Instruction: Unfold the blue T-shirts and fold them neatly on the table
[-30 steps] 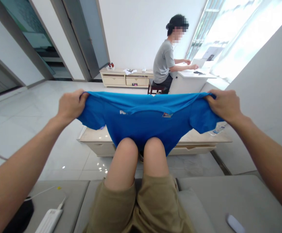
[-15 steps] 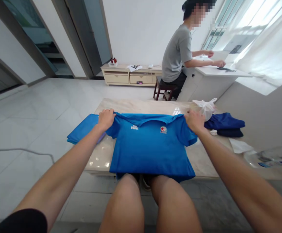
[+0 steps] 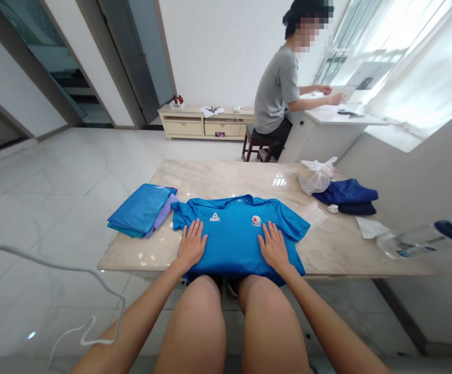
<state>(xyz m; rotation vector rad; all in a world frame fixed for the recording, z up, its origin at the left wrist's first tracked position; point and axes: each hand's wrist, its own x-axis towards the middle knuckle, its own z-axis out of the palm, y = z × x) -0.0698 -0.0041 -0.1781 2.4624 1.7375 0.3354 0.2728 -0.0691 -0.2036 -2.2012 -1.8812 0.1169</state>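
Observation:
A blue T-shirt (image 3: 235,239) lies spread front side up on the marble-topped table, its collar away from me and its hem hanging over the near edge by my knees. It bears a white PEAK logo and a round badge with a red star. My left hand (image 3: 192,244) rests flat on the shirt's left side, fingers stretched out. On the right side, below the badge, my right hand (image 3: 274,246) lies flat too, fingers spread. Neither hand grips the cloth.
Folded blue and purple clothes (image 3: 142,210) lie at the table's (image 3: 226,176) left end. On the right are a white plastic bag (image 3: 315,176), dark blue clothes (image 3: 346,195), paper (image 3: 369,227) and a clear bottle (image 3: 416,241). A person (image 3: 274,88) sits at a white desk beyond.
Both hands have let go of the shirt's shoulders and come down nearer to me, now flat on its front. The shirt's upper part has settled onto the table.

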